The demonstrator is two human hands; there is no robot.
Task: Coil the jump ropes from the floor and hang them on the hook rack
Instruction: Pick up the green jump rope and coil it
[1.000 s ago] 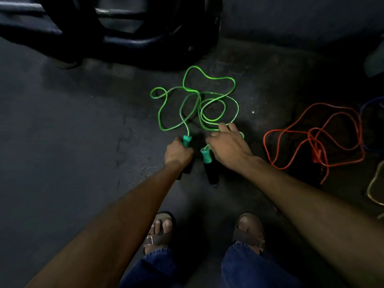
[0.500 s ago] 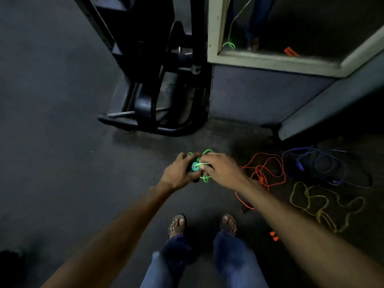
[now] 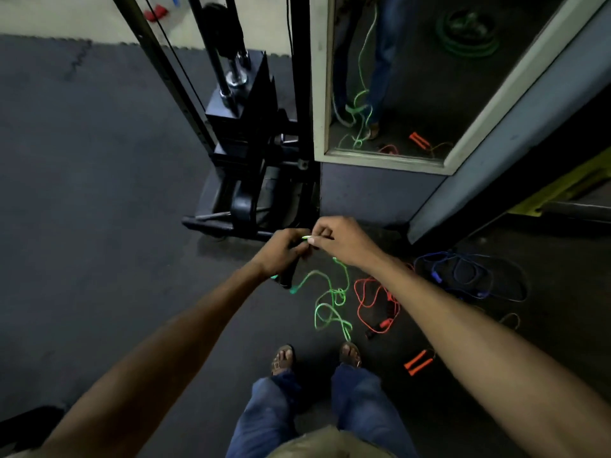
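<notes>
The left hand (image 3: 281, 251) curls tightly round the black handles (image 3: 287, 280) of the thin bright green plastic jump rope (image 3: 337, 295). The right hand (image 3: 345, 241), touching the left hand's knuckles, pinches the cord between thumb and forefinger. The rest of the rope hangs below both hands in loose loops, down towards the dark rubber floor (image 3: 99, 226), just beside a tangled orange jump rope (image 3: 367, 300).

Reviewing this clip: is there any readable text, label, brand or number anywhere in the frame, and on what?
No readable text anywhere.
Weight machine: no legible label or numbers.
Red and blue shapes on the wall: too blurred to tell if they carry text.
Green jump rope: no print visible.
</notes>
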